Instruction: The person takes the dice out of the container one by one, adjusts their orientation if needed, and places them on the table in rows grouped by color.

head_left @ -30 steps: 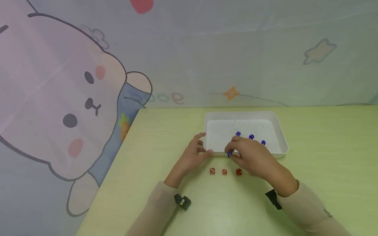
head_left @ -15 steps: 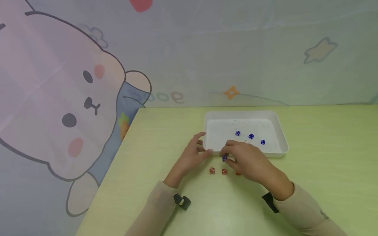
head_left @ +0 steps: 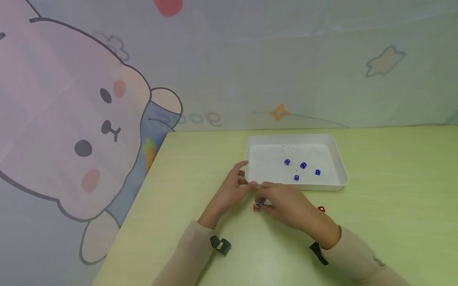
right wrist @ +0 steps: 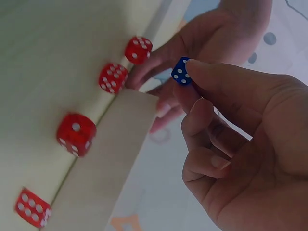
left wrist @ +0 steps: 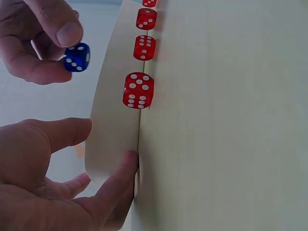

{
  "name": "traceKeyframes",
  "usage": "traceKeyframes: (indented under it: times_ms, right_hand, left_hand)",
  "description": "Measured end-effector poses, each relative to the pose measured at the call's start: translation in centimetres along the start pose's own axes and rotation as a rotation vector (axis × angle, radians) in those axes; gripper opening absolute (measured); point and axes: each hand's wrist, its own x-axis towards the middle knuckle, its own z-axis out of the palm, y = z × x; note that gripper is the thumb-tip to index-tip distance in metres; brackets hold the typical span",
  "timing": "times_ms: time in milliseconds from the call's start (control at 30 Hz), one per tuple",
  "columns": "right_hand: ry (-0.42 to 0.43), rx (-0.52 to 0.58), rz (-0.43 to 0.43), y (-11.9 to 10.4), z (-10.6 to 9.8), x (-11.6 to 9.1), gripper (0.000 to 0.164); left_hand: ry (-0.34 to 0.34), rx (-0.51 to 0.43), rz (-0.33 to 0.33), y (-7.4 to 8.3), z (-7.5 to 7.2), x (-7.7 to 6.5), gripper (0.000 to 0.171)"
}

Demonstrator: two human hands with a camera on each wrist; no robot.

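Observation:
Between thumb and index fingertip, my right hand pinches a blue die with white dots. In the head view this die overlaps the leftmost red die. Several red dice form a row on the table along the front of a white tray; my right hand hides some of them in the head view. My left hand touches the tray's front left corner, its thumb at the front wall and its other fingers at the left side. Several blue dice lie inside the tray.
The tray stands on a yellow-green table, near its back edge. Behind it hangs a cloth backdrop printed with a cartoon bear. A red die shows at the right, beside my right forearm.
My right hand has carried the blue die from the tray's front rim left and nearer to me, to the red row's left end. The left hand has stayed at the tray corner.

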Motion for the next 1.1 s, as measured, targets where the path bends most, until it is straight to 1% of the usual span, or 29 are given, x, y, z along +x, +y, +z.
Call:
traceKeyframes:
  times_ms: [100,167,333,433,567,767,1100]
  right_hand:
    - [-0.007,-0.017,-0.036,0.0,0.8,0.1,0.015]
    - [-0.012,-0.023,-0.045,-0.1,1.2,0.2,0.016]
    - [-0.059,-0.001,-0.009,-0.4,2.0,0.2,0.016]
    - [-0.076,0.000,-0.018,-0.5,2.4,0.2,0.015]
    - [-0.079,-0.012,-0.044,-0.4,2.9,0.0,0.015]
    - [-0.090,-0.004,-0.054,-0.3,3.3,-0.1,0.016]
    - [-0.122,0.011,-0.045,-0.3,3.0,-0.2,0.014]
  left_hand:
    - [0.008,0.004,0.004,0.0,0.0,0.0,0.073]
    - [0.012,0.001,0.006,0.0,-0.1,0.0,0.073]
    - [0.013,-0.001,0.003,-0.1,-0.1,0.1,0.072]
    - [0.011,-0.007,0.004,-0.1,0.0,0.1,0.072]
    - [0.011,-0.011,0.003,-0.1,0.1,0.2,0.073]
    - [0.015,0.000,-0.001,-0.1,0.1,0.3,0.073]
    - [0.011,-0.010,0.008,0.0,0.2,0.3,0.073]
